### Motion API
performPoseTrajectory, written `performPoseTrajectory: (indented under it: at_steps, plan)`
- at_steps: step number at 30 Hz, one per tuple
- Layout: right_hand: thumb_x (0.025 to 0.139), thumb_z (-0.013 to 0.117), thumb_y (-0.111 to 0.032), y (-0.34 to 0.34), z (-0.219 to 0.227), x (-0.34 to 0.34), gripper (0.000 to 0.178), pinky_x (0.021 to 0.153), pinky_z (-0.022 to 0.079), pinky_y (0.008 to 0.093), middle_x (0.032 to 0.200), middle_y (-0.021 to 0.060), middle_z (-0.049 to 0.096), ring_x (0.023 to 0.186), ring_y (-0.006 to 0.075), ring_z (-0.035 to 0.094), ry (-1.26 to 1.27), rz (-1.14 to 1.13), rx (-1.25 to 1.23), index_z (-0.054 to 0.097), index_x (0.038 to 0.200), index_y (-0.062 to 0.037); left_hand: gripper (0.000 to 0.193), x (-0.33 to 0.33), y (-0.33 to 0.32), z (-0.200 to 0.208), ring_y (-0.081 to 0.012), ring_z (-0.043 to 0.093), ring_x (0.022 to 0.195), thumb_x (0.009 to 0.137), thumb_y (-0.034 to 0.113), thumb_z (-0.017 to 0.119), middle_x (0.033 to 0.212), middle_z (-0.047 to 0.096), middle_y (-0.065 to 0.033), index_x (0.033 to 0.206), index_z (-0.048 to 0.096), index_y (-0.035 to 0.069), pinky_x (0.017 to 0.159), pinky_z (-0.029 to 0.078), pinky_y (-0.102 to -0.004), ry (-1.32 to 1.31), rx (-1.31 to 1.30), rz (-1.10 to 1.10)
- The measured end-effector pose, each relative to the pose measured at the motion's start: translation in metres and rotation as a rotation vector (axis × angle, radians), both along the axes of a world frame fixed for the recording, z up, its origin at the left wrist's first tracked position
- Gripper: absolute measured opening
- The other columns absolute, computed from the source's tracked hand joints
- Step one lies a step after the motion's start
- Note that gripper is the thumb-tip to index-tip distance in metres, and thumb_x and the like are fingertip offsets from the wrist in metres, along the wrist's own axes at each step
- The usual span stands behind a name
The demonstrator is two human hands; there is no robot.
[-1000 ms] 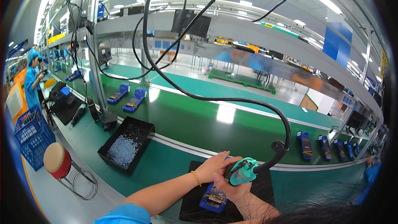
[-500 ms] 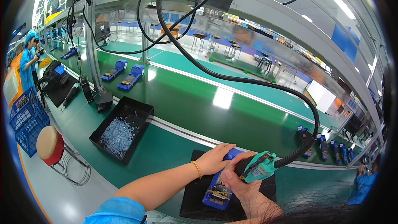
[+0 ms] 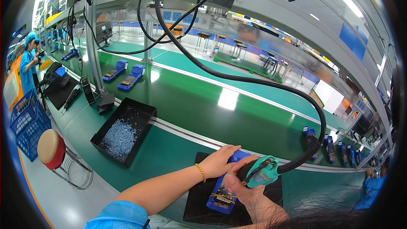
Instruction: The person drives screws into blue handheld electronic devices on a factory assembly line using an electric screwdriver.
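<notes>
A blue handheld device [image 3: 221,203] with a yellow rubber band around it lies on a black mat [image 3: 196,205]. My left hand [image 3: 218,163] grips the device's upper part, its fingers over the far end. In my right hand [image 3: 241,186] is a teal and black electric screwdriver [image 3: 263,172], its thick black cable rising from the rear end. The screwdriver leans over the device. Its tip is hidden behind my hands, so I cannot tell whether it touches a screw.
Left of the mat stands a black tray [image 3: 144,132] of small bluish screws. Blue devices [image 3: 131,77] rest on the green conveyor [image 3: 186,101], with several more [image 3: 330,148] at the right. A black cable [image 3: 254,81] loops overhead. Beside the bench are a stool [image 3: 51,149] and blue crates [image 3: 29,121].
</notes>
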State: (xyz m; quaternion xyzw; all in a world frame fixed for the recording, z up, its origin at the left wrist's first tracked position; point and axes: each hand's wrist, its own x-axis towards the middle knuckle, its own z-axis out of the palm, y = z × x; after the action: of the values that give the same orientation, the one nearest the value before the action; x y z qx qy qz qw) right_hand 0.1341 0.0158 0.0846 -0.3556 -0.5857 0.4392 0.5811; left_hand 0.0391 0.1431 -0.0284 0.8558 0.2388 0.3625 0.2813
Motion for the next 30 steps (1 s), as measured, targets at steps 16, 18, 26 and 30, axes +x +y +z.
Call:
performPoseTrajectory:
  at_steps: [16,18,26,30]
  plan:
    - [0.079,0.071,-0.006,-0.003,0.004,-0.002,0.034,0.053,0.048,0.0269,0.065,0.006,0.053,0.054,0.0123,0.052,-0.066,0.001,0.058,0.04,0.093,-0.0071,0.062,-0.001,0.002,-0.002,-0.0354,0.044,0.124,0.085,0.024,0.066,0.134,0.044,-0.0214,0.137,0.041,0.002,0.104,0.038,-0.0387,0.044,0.138,0.008]
    - [0.078,0.071,-0.006,-0.002,0.004,-0.001,0.034,0.054,0.048,0.027,0.065,0.0059,0.053,0.055,0.012,0.053,-0.105,-0.006,0.099,0.04,0.093,-0.007,0.062,-0.002,0.001,0.002,-0.0354,0.044,0.124,0.085,0.024,0.066,0.134,0.044,-0.0214,0.137,0.041,0.002,0.104,0.038,-0.0388,0.027,0.078,0.001]
    - [0.078,0.071,-0.005,-0.006,0.007,0.001,0.033,0.059,0.052,0.0283,0.067,0.0052,0.055,0.059,0.0112,0.055,-0.135,-0.004,0.127,0.041,0.093,-0.0066,0.062,-0.001,-0.004,0.009,-0.0355,0.044,0.124,0.085,0.024,0.066,0.134,0.044,-0.0212,0.137,0.041,0.002,0.104,0.038,-0.039,-0.002,-0.071,0.015]
    - [0.076,0.072,-0.004,-0.007,0.011,0.003,0.033,0.058,0.052,0.0279,0.067,0.005,0.055,0.058,0.0113,0.055,-0.107,-0.009,0.106,0.044,0.093,-0.0058,0.058,0.0,0.0,0.003,-0.0359,0.042,0.127,0.086,0.025,0.063,0.136,0.043,-0.0217,0.135,0.042,0.002,0.106,0.035,-0.0391,0.038,0.021,-0.002]
